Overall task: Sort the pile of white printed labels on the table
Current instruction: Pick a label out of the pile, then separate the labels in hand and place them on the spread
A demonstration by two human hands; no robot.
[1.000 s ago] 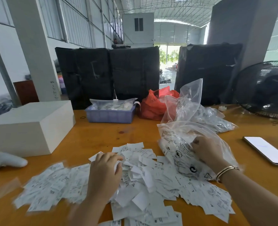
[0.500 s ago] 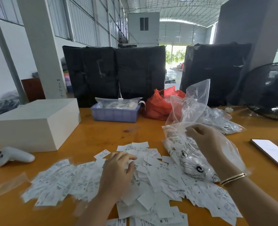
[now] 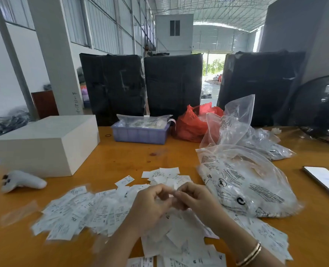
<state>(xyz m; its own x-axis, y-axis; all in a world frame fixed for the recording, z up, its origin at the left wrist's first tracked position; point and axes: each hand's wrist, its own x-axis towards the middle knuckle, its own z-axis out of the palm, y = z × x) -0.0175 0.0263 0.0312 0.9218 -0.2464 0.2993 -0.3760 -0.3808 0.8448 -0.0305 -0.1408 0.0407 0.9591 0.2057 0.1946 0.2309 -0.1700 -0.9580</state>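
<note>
Item 1, far L: white plastic controller (image 3: 22, 182), rounded, smooth, laid on orange wood-grain table (image 3: 121, 157).
Item 2, behind it: white rectangular box (image 3: 46, 143), matte, sharp-edged.
Item 3, centre-L to R: pile of labels (image 3: 78, 212), small white paper rectangles w/ black print, spread flat in a wide band across the near table edge; long axes mixed, many at L slanted up to the R. Blurred at L.
Item 4: left hand (image 3: 150, 207) and right hand (image 3: 196, 201), met above the pile, fingers curled, tips touching. What is pinched btwn them cannot be told (blur).
Item 5, rear centre: lilac ribbed plastic tray (image 3: 140, 134); red crinkled bag (image 3: 190, 124) beside it.
Item 6, R: clear printed poly bag (image 3: 246, 182), glossy, bulging, touching pile.
Item 7, far R: phone (image 3: 325, 180), flat, screen lit.
</note>
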